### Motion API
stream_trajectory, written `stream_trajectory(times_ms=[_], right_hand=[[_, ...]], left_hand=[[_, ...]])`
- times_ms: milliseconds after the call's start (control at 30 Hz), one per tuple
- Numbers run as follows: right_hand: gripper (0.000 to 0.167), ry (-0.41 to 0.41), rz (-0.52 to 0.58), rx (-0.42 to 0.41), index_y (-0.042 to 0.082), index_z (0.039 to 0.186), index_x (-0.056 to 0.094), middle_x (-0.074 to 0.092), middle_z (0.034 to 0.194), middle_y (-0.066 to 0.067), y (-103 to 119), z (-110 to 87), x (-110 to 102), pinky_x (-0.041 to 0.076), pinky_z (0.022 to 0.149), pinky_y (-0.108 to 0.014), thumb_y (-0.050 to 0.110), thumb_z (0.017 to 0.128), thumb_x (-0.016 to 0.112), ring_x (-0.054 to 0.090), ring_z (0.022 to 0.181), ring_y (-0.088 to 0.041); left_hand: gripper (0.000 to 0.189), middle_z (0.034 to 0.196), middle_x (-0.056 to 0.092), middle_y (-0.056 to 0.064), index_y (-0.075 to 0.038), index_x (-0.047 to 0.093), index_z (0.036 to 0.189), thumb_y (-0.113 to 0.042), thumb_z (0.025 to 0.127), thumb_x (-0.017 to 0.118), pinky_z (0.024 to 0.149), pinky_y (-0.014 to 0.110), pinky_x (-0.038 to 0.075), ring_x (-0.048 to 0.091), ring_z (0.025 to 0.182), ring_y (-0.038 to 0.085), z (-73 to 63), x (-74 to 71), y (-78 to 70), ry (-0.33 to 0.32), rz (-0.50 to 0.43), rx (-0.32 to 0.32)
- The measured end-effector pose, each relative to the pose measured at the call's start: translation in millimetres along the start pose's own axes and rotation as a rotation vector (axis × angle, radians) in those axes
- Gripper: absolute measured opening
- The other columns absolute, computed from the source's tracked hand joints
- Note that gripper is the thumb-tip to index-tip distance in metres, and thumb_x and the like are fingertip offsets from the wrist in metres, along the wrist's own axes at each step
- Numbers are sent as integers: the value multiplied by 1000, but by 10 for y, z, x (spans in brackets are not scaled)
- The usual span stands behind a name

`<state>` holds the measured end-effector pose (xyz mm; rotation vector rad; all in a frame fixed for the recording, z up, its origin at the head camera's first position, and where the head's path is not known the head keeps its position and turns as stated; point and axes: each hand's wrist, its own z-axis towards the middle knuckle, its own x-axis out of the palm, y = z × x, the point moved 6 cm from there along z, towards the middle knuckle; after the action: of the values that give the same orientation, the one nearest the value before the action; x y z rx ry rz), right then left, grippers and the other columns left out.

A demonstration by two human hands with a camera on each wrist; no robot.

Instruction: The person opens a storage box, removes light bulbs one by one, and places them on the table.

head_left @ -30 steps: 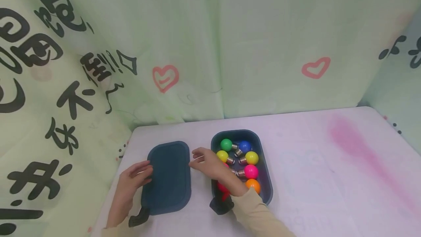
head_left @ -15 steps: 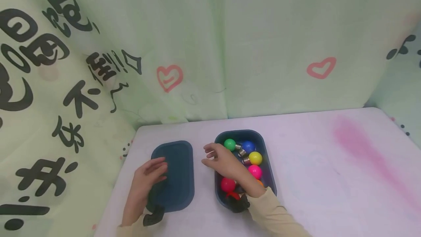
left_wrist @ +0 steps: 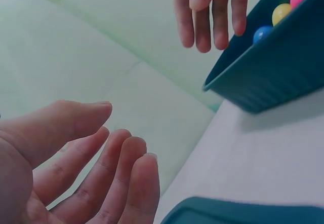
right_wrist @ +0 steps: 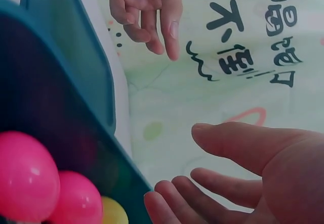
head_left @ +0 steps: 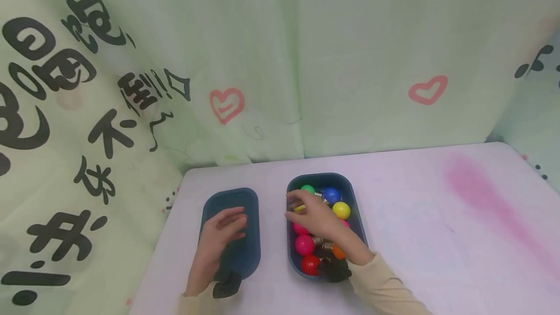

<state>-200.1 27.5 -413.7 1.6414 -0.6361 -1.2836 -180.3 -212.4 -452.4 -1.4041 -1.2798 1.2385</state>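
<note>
My left hand (head_left: pixel 223 237) hovers over the dark blue lid (head_left: pixel 251 252), its fingers loosely bent and nothing in them. Over the left side of a dark blue tray (head_left: pixel 359 230) is my right hand (head_left: pixel 318 215), also holding nothing, fingers relaxed and thumb apart. Colourful bulbs with metal screw bases fill the tray: a blue bulb (head_left: pixel 332 195), a yellow bulb (head_left: pixel 341 210), a red bulb (head_left: pixel 310 265), a pink bulb (head_left: pixel 304 245) and more. The right hand and wrist hide part of them. Both hands' gaps between thumb and fingers look bare in the wrist views.
Lid and tray lie side by side on a white table (head_left: pixel 415 218) with a pink smear (head_left: pixel 477 193) at right. A pale green curtain (head_left: pixel 358 62) with black writing and hearts hangs behind and to the left. A dark strap (head_left: pixel 334 270) sits at the right wrist.
My left hand has moved right, from the lid's left edge to over its middle. My right hand has shifted right from the gap beside the lid to over the bulbs. The view has turned slightly left.
</note>
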Motion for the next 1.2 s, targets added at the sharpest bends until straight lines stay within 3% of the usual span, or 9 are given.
stream_trajectory(times_ms=[333, 533, 867, 1200], right_hand=[[49, -1, -69, 1, -1, 134, 54, 58, 131, -18, -152, -101, -222, 55, 94, -45, 21, 93, 69, 61, 116, -34], [51, -6, -100, -22, -4, 135, 53, 57, 131, -21, -207, -147, -319, 55, 93, -46, 23, 94, 68, 62, 113, -36], [51, -19, -99, -9, -5, 132, 53, 57, 127, -22, -301, -176, -394, 55, 93, -45, 20, 92, 70, 61, 111, -37], [47, -24, -140, -27, -5, 131, 54, 57, 127, -22, -325, -150, -423, 55, 94, -46, 19, 94, 68, 62, 109, -34]], left_hand=[[48, 117, 69, 16, -4, 63, 129, -28, 89, 76, 85, 33, 58, 68, 97, 19, 24, 482, 14, 92, -13, -19], [51, 121, 67, 19, -3, 58, 133, -26, 90, 74, 85, 33, 58, 69, 97, 20, 60, 674, 37, 117, -27, -31], [50, 115, 67, 12, -4, 59, 132, -24, 89, 74, 82, 33, 59, 69, 95, 19, 78, 853, 250, 162, -59, -104], [46, 114, 68, 12, -7, 62, 130, -24, 89, 74, 79, 33, 59, 69, 93, 19, 75, 930, 335, 193, -87, -104]])
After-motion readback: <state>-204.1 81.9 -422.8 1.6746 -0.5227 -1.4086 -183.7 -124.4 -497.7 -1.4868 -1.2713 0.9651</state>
